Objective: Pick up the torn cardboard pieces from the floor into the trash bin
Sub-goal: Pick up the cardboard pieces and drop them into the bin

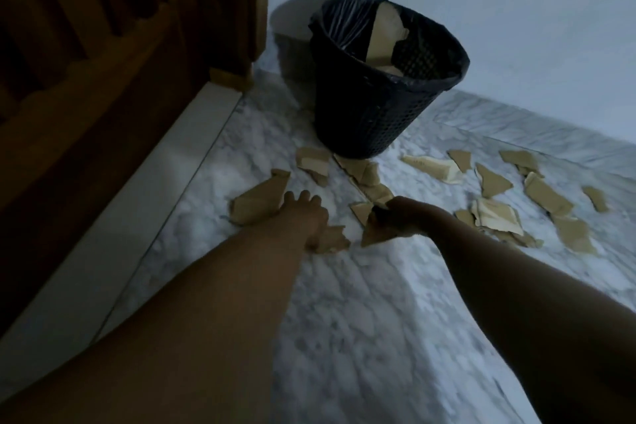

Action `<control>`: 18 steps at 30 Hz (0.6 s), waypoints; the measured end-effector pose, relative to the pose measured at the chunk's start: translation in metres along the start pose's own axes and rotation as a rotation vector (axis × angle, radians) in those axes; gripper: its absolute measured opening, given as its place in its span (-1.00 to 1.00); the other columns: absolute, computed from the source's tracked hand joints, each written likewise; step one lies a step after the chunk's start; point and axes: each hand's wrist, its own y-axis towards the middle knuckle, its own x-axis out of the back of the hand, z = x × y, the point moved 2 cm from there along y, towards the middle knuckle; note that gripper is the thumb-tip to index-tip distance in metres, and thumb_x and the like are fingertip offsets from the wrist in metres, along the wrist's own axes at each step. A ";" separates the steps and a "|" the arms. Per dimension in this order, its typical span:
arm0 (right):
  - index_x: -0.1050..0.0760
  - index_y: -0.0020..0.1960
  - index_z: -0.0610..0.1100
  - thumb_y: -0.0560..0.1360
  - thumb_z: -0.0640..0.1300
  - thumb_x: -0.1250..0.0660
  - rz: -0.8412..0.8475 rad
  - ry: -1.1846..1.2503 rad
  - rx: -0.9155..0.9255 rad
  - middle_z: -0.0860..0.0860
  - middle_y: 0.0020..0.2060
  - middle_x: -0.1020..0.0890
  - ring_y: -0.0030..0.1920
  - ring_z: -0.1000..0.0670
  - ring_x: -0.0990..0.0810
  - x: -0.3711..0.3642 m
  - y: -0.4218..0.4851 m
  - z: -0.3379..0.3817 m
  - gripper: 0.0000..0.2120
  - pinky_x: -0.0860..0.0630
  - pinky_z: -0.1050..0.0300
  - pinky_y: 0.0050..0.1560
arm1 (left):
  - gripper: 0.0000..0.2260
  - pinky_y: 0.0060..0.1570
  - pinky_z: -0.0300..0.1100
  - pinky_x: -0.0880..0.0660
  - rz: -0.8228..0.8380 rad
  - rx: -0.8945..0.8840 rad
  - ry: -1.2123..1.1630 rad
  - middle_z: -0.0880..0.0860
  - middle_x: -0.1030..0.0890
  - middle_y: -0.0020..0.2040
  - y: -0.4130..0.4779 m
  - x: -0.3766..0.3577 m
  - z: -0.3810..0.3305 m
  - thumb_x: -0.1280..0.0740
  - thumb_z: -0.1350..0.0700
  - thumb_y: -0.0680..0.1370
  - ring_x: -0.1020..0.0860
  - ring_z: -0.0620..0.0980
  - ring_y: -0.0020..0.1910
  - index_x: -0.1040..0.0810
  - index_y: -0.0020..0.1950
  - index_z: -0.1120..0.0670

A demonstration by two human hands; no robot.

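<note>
Cardboard (373, 232) near the bin (378, 113) is pinched by the right hand (399, 217); left hand (304, 215) grip unclear; loosely pinched, it could be dropped.

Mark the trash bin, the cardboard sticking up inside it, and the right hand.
trash bin (364, 113), head view, on its mesh side wall.
cardboard in the bin (382, 33), head view, on its upper face.
right hand (401, 217), head view, on the back of the hand.
</note>
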 end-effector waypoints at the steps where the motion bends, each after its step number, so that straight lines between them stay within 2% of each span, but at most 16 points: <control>1: -0.50 0.27 -0.25 0.59 0.04 -0.25 -0.026 -0.053 -0.022 -0.17 0.15 -0.58 0.10 -0.14 -0.57 0.004 0.002 0.003 -0.59 -0.50 0.02 0.06 | -0.39 0.47 0.21 0.01 0.019 0.017 0.003 0.18 -0.12 0.53 0.006 -0.003 -0.002 -0.22 -0.18 0.59 -0.07 0.24 0.49 -0.22 0.54 0.11; 3: -0.39 0.38 -0.21 0.59 0.15 -0.20 -0.006 -0.107 -0.069 -0.18 0.29 -0.44 0.26 -0.19 -0.45 0.000 0.006 0.011 -0.48 -0.43 -0.05 0.20 | -0.37 0.44 0.21 -0.04 0.069 0.066 -0.008 0.13 -0.16 0.51 0.014 -0.012 -0.006 -0.17 -0.30 0.55 -0.11 0.25 0.47 -0.29 0.51 0.03; 4: -0.34 0.42 -0.16 0.60 0.16 -0.19 0.024 -0.127 -0.067 -0.18 0.39 -0.34 0.38 -0.22 -0.32 -0.006 0.009 0.014 -0.47 -0.35 -0.15 0.32 | -0.42 0.41 0.20 -0.11 0.079 0.067 -0.007 0.11 -0.23 0.47 0.017 -0.013 -0.009 -0.18 -0.28 0.55 -0.18 0.24 0.43 -0.35 0.47 0.01; 6: -0.34 0.47 -0.05 0.63 0.11 -0.16 0.004 -0.209 0.035 -0.08 0.58 -0.07 0.56 -0.26 0.06 -0.016 0.016 0.019 -0.54 -0.02 -0.49 0.42 | -0.58 0.35 0.17 -0.24 0.013 0.047 -0.011 0.11 -0.32 0.36 0.024 -0.013 -0.014 -0.21 -0.15 0.59 -0.30 0.22 0.34 -0.44 0.36 0.05; 8: -0.35 0.47 0.05 0.64 0.04 -0.16 -0.036 -0.242 0.125 0.02 0.61 0.12 0.56 -0.24 0.33 -0.029 0.029 0.011 -0.60 0.22 -0.60 0.36 | -0.66 0.30 0.16 -0.28 -0.082 0.019 0.002 0.16 -0.37 0.28 0.029 -0.010 -0.018 -0.31 0.07 0.57 -0.37 0.24 0.28 -0.41 0.32 0.11; 9: -0.31 0.49 0.08 0.64 0.00 -0.17 -0.038 -0.246 0.148 0.04 0.61 0.15 0.55 -0.23 0.37 -0.035 0.035 0.004 -0.59 0.27 -0.61 0.34 | -0.58 0.27 0.16 -0.29 -0.112 0.022 0.008 0.16 -0.39 0.26 0.031 -0.010 -0.019 -0.38 0.13 0.51 -0.41 0.24 0.26 -0.36 0.34 0.12; 10: -0.28 0.50 0.11 0.64 -0.03 -0.18 -0.043 -0.249 0.160 0.04 0.61 0.15 0.56 -0.21 0.35 -0.041 0.039 -0.002 -0.57 0.28 -0.62 0.33 | -0.45 0.24 0.16 -0.31 -0.110 0.021 0.012 0.16 -0.41 0.24 0.031 -0.009 -0.019 -0.47 0.15 0.44 -0.43 0.23 0.24 -0.31 0.36 0.12; 12: -0.32 0.46 0.10 0.63 -0.02 -0.19 -0.106 -0.225 0.187 0.03 0.60 0.01 0.59 -0.21 0.15 -0.054 0.037 -0.010 -0.60 0.21 -0.63 0.33 | -0.27 0.22 0.17 -0.33 -0.070 0.045 0.014 0.16 -0.44 0.23 0.026 -0.011 -0.017 -0.58 0.08 0.33 -0.45 0.21 0.22 -0.27 0.37 0.11; 15: -0.42 0.33 0.08 0.57 -0.04 -0.28 -0.259 -0.239 0.240 -0.05 0.37 -0.30 0.43 -0.22 -0.19 -0.065 0.029 -0.012 -0.67 0.03 -0.60 0.34 | -0.30 0.24 0.21 -0.34 -0.006 0.107 0.003 0.15 -0.44 0.22 0.017 -0.020 -0.010 -0.62 -0.06 0.28 -0.40 0.21 0.24 -0.35 0.27 0.10; 18: -0.34 0.27 0.11 0.57 0.01 -0.28 -0.270 -0.205 0.290 -0.05 0.21 -0.38 0.21 -0.17 -0.38 -0.057 0.031 -0.001 -0.70 -0.12 -0.47 0.37 | -0.46 0.27 0.20 -0.34 -0.039 0.094 0.029 0.14 -0.43 0.21 0.009 -0.024 -0.007 -0.55 -0.09 0.36 -0.34 0.21 0.26 -0.43 0.19 0.10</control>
